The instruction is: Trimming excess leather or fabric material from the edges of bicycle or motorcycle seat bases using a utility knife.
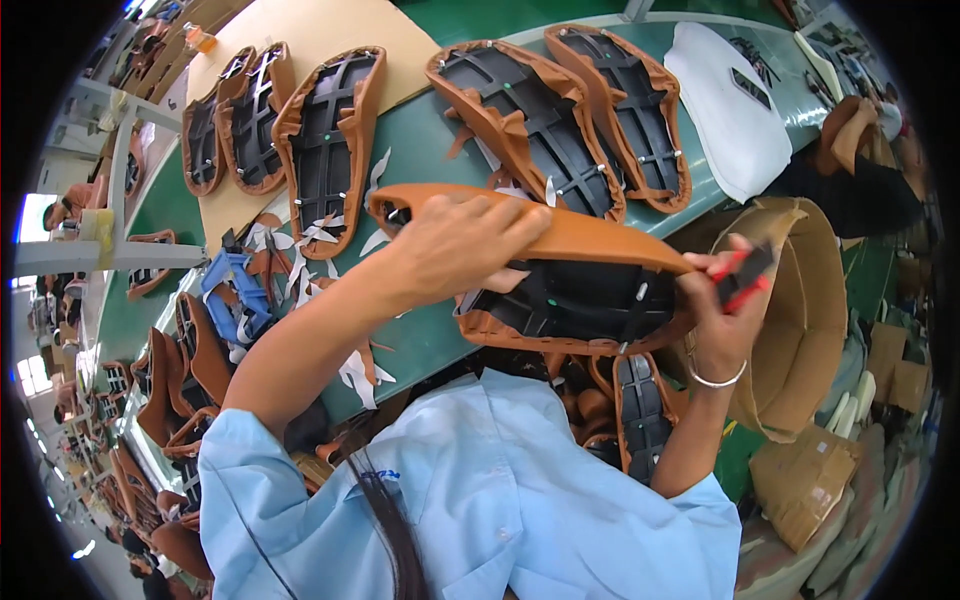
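Left hand [470, 245] curled round a curved, brown leather-like-covered black plastic panel [585, 285] at the green counter's [430, 330] near edge; right hand [720, 315] gripping a red-and-black tool [745, 278]; covering apparently wrapped, remaining trimming unclear

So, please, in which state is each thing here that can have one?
Held brown pad: tilted, black underside exposed.
Left hand: gripping its edge.
Right hand: closed on red-and-black tool.
Tabletop pads: ribbed sides up.
Scraps: scattered.
Large cardboard container: open.
Cardboard carton: seemingly closed.
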The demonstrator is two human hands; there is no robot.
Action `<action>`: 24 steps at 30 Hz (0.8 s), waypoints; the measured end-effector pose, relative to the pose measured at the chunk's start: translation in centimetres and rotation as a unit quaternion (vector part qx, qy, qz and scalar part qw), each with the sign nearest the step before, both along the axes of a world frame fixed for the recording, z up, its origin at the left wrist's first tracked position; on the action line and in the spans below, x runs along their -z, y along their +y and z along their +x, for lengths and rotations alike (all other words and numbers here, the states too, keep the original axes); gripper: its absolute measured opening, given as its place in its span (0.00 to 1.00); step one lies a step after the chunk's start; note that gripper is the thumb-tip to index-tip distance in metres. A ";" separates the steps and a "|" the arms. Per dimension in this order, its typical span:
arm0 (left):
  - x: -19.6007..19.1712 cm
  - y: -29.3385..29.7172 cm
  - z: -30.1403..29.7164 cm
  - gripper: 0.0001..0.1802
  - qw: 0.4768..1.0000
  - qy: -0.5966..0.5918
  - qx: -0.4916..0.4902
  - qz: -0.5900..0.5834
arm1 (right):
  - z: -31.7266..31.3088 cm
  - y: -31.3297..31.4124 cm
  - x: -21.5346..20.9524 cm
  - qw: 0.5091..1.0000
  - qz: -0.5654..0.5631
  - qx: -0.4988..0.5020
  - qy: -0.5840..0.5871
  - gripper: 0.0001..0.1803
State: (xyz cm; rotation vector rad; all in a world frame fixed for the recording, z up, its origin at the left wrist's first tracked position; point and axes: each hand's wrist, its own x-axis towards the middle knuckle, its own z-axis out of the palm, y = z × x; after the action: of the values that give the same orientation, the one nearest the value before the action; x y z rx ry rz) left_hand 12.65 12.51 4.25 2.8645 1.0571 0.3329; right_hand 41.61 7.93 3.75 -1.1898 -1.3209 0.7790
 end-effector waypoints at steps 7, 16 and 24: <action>-3.0 -3.9 -6.0 0.24 0.829 -0.323 -0.439 -0.127 | -4.5 2.3 3.7 0.984 -0.055 0.033 0.166 0.15; 14.6 -8.5 -4.8 0.20 0.642 -0.304 -0.655 -0.258 | -8.1 -4.7 19.6 0.958 -0.277 -0.051 -0.051 0.17; 15.3 -4.1 3.9 0.16 0.508 -0.485 -0.437 -0.562 | -7.2 -3.1 19.6 0.941 -0.320 -0.052 -0.102 0.19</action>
State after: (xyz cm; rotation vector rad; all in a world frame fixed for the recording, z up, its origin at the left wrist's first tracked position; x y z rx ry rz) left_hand 16.60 8.40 -11.07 0.5687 1.4155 0.7447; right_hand 34.40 4.84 -15.88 -1.7592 -1.3466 1.2466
